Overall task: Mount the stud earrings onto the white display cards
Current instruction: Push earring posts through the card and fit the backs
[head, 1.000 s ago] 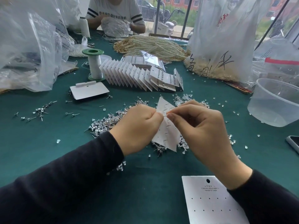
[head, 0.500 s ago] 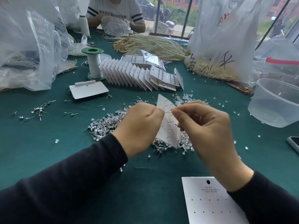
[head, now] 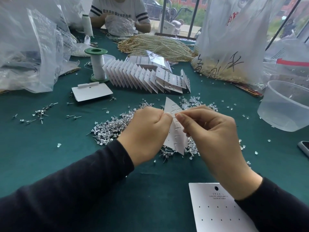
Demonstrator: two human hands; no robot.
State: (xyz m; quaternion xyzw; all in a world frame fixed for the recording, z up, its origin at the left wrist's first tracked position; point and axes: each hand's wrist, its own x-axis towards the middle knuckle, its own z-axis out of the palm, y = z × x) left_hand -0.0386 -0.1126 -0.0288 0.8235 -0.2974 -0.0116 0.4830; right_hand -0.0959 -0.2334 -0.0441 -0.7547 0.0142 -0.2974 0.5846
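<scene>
My left hand (head: 147, 129) grips a white display card (head: 175, 136) held edge-on above the table, with several stud posts sticking out of its back. My right hand (head: 212, 131) pinches something tiny against a post near the card's upper part; the item itself is too small to make out. Under both hands lies a pile of loose silver stud earrings (head: 110, 129). Clear plastic earring backs (head: 192, 102) are scattered just beyond the card. An empty punched card (head: 215, 208) lies flat at the near right.
Finished cards (head: 145, 77) stand fanned at the centre back. A thread spool (head: 97, 64), a blank folded card (head: 92, 91), pearl strands (head: 157, 46), plastic bags (head: 234, 39), a clear tub (head: 287, 106) at right and a phone edge (head: 304, 148) surround me. Another person (head: 120, 15) sits opposite.
Both hands and the card have shifted slightly; my right fingertips have closed in against my left thumb at a post on the card.
</scene>
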